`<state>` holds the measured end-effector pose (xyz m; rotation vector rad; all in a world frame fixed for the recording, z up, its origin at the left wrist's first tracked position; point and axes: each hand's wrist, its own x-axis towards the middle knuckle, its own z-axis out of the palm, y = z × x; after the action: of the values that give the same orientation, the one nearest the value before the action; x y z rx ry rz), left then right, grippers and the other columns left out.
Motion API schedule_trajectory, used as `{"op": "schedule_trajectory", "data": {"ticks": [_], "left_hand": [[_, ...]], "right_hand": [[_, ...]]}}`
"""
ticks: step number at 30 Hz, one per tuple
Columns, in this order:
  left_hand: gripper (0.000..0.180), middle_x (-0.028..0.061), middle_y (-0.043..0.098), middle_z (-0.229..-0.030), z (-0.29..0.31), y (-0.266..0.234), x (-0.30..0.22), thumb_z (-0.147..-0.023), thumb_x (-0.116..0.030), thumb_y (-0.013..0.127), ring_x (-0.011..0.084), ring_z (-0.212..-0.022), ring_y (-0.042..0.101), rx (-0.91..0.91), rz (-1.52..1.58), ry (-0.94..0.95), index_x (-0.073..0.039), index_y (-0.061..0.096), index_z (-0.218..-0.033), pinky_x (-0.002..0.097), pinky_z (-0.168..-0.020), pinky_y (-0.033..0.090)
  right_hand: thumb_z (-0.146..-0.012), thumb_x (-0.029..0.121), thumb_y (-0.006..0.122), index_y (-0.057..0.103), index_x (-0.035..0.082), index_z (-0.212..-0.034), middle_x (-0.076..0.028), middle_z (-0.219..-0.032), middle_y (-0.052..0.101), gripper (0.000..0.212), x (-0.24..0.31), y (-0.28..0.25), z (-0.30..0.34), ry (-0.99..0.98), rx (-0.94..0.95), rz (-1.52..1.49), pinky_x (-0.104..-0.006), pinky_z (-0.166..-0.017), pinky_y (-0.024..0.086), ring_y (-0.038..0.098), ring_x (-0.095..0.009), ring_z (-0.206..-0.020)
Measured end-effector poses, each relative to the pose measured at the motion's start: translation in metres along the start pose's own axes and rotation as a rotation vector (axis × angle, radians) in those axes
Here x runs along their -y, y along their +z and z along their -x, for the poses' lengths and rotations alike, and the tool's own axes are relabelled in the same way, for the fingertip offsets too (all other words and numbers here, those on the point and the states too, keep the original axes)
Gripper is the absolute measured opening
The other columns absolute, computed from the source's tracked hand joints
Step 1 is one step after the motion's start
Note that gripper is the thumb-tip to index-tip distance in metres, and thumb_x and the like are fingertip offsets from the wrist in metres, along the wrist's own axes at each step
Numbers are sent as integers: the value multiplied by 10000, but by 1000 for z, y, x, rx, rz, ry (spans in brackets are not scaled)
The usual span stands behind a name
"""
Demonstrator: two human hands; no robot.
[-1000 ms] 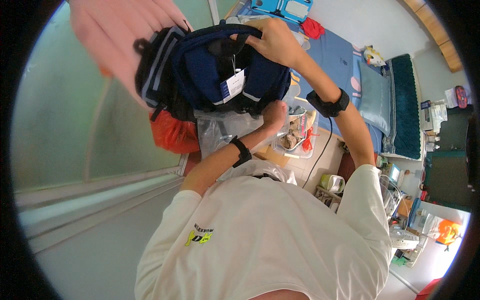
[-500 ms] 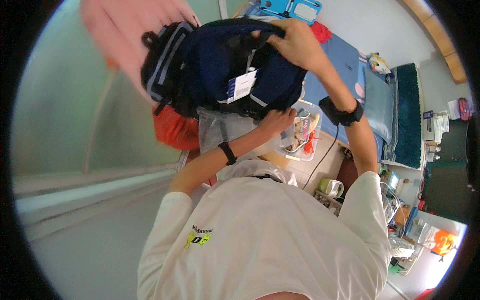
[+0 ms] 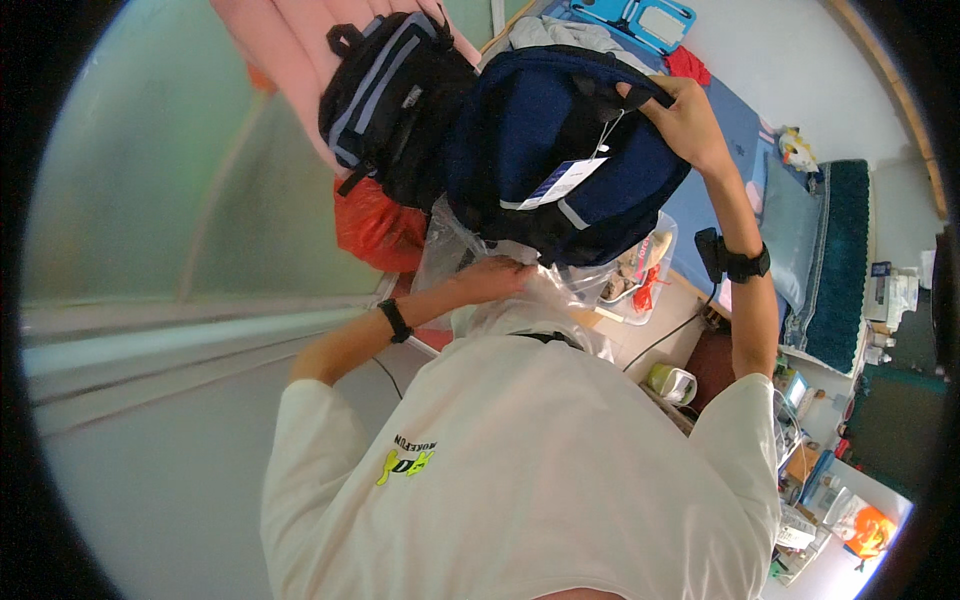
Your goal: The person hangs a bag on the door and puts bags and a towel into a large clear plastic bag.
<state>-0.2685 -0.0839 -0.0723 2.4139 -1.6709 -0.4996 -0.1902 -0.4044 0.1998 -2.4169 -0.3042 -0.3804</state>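
Note:
A dark navy backpack (image 3: 490, 135) hangs tilted in front of me, a white paper tag (image 3: 566, 183) dangling from it on a string. My right hand (image 3: 688, 122) is closed round the top loop at the bag's upper right. Beneath the backpack, my left hand (image 3: 496, 278) pinches a crumpled clear plastic bag (image 3: 560, 292), its fingertips partly hidden in the folds. The plastic spreads under the backpack's lower edge. Touching the navy backpack's left side is a black bag with grey-blue stripes (image 3: 400, 110).
An orange-red bag (image 3: 375, 228) lies below the striped bag, beside pink padded fabric (image 3: 285, 60). Behind stands a bed (image 3: 715, 115) with a blue folding table (image 3: 640, 22). A clear bin (image 3: 640, 312) with assorted items sits right of the plastic. A cable (image 3: 672, 332) crosses the floor.
The backpack and my right hand have shifted right and slightly down in view. My left hand has moved left, away from the backpack's lower edge, onto the clear plastic.

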Motion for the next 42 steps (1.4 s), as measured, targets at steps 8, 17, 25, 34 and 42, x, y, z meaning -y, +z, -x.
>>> {"op": "schedule_trajectory", "data": {"ticks": [8,17,25,34,42], "left_hand": [[388,132,678,-1162,33,-38,60,-922,-366,602,273,-1197,574,-52,-406,-32,-32,690,-1100,365,-1065,401],[217,19,650,-1038,52,-114,123,-845,-113,605,184,-1142,555,-96,-521,117,-161,683,-1042,317,-1050,401],[130,15,610,-1031,31,-128,87,-829,-109,622,205,-1109,571,-345,-437,-9,-109,644,-958,342,-979,452],[309,140,640,-1138,19,-84,8,-887,-254,651,311,-865,694,37,-153,-86,-17,629,-1085,439,-737,573],[223,197,705,-903,-37,-40,-26,-903,-235,664,352,-849,699,-25,257,-296,-17,702,-882,456,-720,558]], "right_hand": [[-934,315,708,726,-23,-994,-84,-642,588,344,-23,4,2,-21,28,-29,-305,-566,433,455,-93,-602],[-957,290,689,704,-59,-988,-14,-724,651,350,-28,-9,8,67,58,-111,-270,-637,461,491,-60,-698],[-960,226,676,719,-36,-1026,-19,-733,652,273,-26,-4,17,111,15,-141,-281,-658,475,494,-55,-714],[-959,368,688,716,-39,-887,7,-698,596,414,-47,9,22,135,-57,-149,-256,-582,439,487,-67,-653],[-946,337,692,750,-7,-972,-100,-704,643,350,-49,15,13,-1,-110,-55,-313,-616,485,533,-148,-608]]}}
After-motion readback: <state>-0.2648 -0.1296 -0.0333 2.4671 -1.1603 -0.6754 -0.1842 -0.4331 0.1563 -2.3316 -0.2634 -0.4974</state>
